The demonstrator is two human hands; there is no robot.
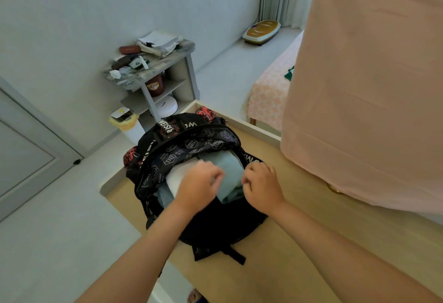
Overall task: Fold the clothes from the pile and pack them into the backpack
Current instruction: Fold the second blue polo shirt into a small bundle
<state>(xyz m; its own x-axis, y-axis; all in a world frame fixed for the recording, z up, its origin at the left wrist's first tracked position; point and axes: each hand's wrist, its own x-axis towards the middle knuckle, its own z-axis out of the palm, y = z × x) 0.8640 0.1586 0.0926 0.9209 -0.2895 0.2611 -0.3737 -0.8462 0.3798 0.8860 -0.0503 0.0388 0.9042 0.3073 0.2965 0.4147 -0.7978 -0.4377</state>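
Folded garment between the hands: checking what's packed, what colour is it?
Pale blue-green; the folded garment shows best in the head view.

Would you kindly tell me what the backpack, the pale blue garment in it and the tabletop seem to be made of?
The backpack: probably synthetic woven fabric, black, faint sheen, printed logos. The pale blue garment: soft matte cloth, perhaps cotton; it bends in rounded folds. The tabletop: light wood or laminate, smooth, low gloss; no grain shows clearly.

Black backpack (215,228) with white print and red patches, lying on wooden table (263,278), mouth open, folded pale blue garment (230,166) and white garment (177,178) packed inside
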